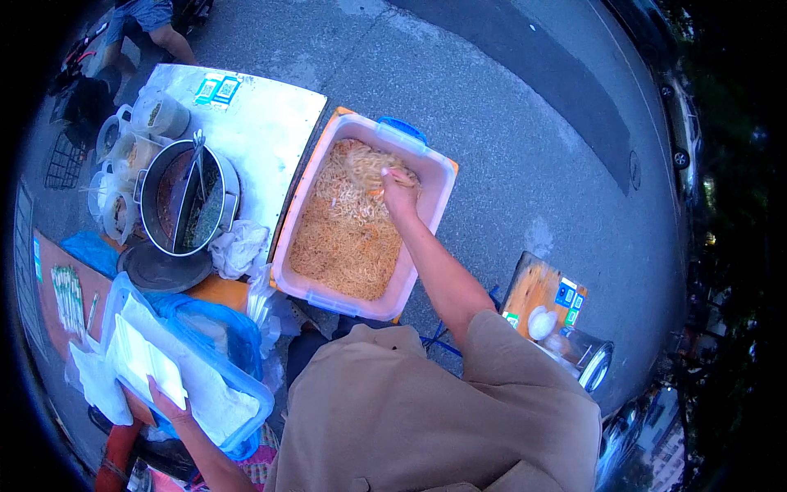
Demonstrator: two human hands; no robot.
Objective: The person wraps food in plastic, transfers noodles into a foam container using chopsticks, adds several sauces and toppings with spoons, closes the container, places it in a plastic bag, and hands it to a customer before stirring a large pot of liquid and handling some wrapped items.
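My right hand (399,187) grips a clump of pale noodles (375,166) at the far end of a large plastic tub (430,215). More noodles, browner in the near half, cover the tub's bottom. At the lower left, my left hand (166,396) holds the near edge of a white, box-like container (147,357), its thumb on top. This container lies over a blue-rimmed plastic bin (261,400) lined with white sheeting. Close beside my left hand is another person's hand (138,409), near a white plastic bag (101,384); its grip is partly hidden.
A divided metal pot (232,184) with tongs stands on a white-topped table (276,117), beside several plastic tubs (169,117) and a dark round lid (166,267). At right are a wooden board (532,283) and a clear jar (584,357). Another person's legs (169,40) show top left.
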